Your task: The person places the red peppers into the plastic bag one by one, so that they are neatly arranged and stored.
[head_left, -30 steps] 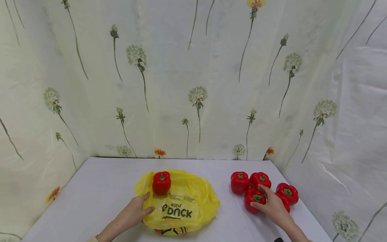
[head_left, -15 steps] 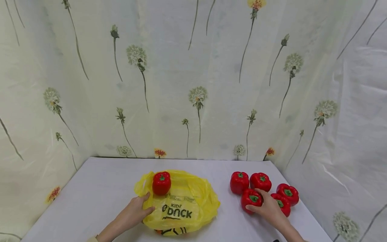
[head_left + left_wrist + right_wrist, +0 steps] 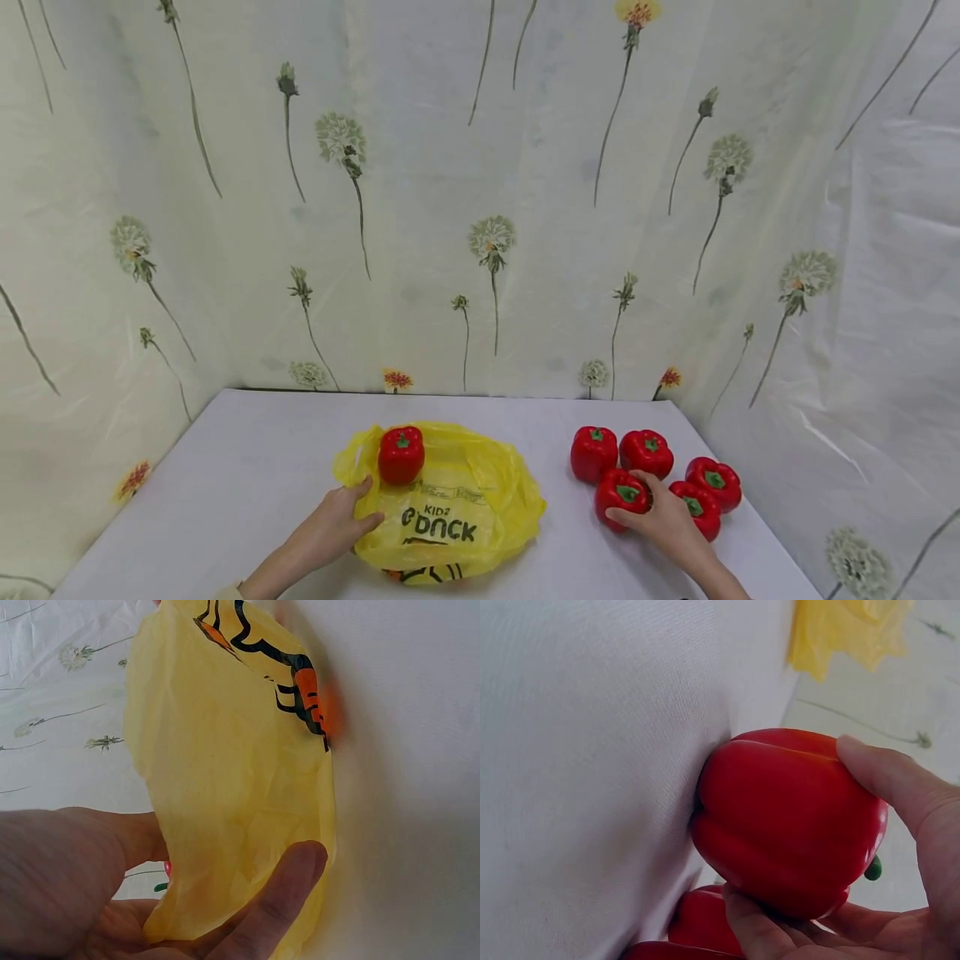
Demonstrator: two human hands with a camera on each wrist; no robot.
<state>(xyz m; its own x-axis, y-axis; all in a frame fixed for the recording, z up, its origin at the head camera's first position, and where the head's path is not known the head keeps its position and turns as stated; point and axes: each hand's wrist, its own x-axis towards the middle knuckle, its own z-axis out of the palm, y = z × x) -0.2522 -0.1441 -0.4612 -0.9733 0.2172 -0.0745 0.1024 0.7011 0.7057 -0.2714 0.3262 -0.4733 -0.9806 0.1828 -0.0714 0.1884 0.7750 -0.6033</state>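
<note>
My right hand (image 3: 663,514) grips a red bell pepper (image 3: 621,498) with a green stem, thumb on one side and fingers on the other. In the right wrist view this same pepper (image 3: 787,817) sits against the white table surface. On the left, my left hand (image 3: 337,518) holds the near left edge of a yellow plastic bag (image 3: 495,475) printed with black letters. Its fingers (image 3: 281,900) lie along the outside of the bag in the left wrist view, with the thumb on the other side. Another red bell pepper (image 3: 401,457) rests on the bag's left part.
Around my right hand stand several more red bell peppers, among them one at the back left (image 3: 594,454) and one at the far right (image 3: 714,483). The white table (image 3: 262,450) meets a curtain (image 3: 420,292) with dandelion prints behind and at the sides.
My right hand and the pepper in it have shifted slightly left, uncovering more of the pepper to its right. The left hand and the bag have stayed in place.
</note>
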